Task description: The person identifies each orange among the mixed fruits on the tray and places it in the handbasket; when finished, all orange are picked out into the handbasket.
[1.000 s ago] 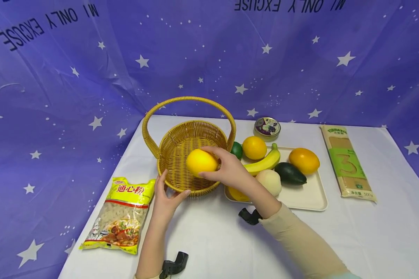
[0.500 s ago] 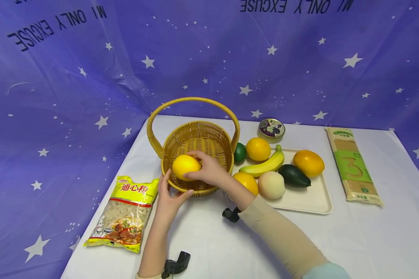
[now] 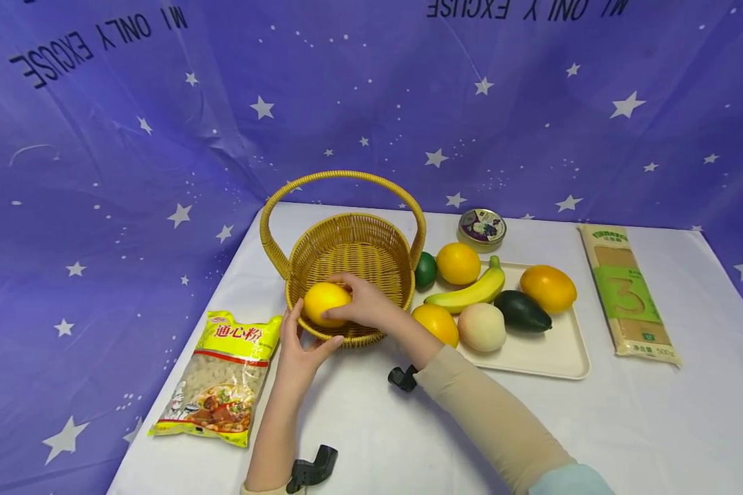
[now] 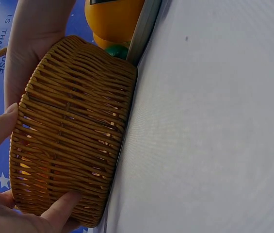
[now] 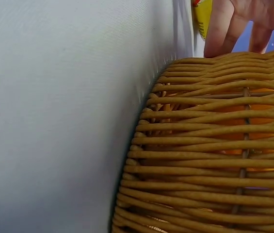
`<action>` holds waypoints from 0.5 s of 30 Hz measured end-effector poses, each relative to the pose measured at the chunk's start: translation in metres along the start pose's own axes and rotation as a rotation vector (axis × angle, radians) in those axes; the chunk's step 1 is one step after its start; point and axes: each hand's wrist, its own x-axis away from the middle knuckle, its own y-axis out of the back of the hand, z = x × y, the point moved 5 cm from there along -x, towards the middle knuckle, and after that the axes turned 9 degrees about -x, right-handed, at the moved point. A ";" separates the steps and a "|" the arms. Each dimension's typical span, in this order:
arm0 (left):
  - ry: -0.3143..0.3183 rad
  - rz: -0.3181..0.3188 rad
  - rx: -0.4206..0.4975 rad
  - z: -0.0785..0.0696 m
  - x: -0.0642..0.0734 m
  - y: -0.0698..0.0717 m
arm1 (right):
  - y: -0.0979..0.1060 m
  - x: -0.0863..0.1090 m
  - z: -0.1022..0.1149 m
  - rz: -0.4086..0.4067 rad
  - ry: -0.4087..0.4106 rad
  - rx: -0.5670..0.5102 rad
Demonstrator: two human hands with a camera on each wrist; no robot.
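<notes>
Grasping the yellow fruit (image 3: 323,303) low inside the wicker basket (image 3: 342,231) with our right hand (image 3: 367,303), we seem to be placing it. Our left hand (image 3: 298,357) braces the basket, fingers spread. Next likely calls for a gentle release.

The tabletop (image 3: 359,419) carried a basket (image 3: 347,225), a pasta bag (image 3: 223,378) to its left, and a tray (image 3: 557,354), tin (image 3: 482,228) and noodle packet (image 3: 628,292) rightward.

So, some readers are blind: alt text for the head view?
A right hand grips a yellow fruit inside a wicker basket while the left hand touches the basket's side. Other fruit lies on a tray at right.
</notes>
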 end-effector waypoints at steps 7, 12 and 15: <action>0.011 0.003 0.018 0.001 -0.001 0.000 | -0.003 -0.002 -0.001 0.045 -0.020 0.011; 0.006 0.005 0.011 0.002 -0.001 -0.001 | -0.004 -0.001 0.001 0.058 -0.012 0.033; 0.001 0.001 0.005 0.002 -0.001 -0.001 | -0.004 0.001 0.001 0.062 -0.011 0.033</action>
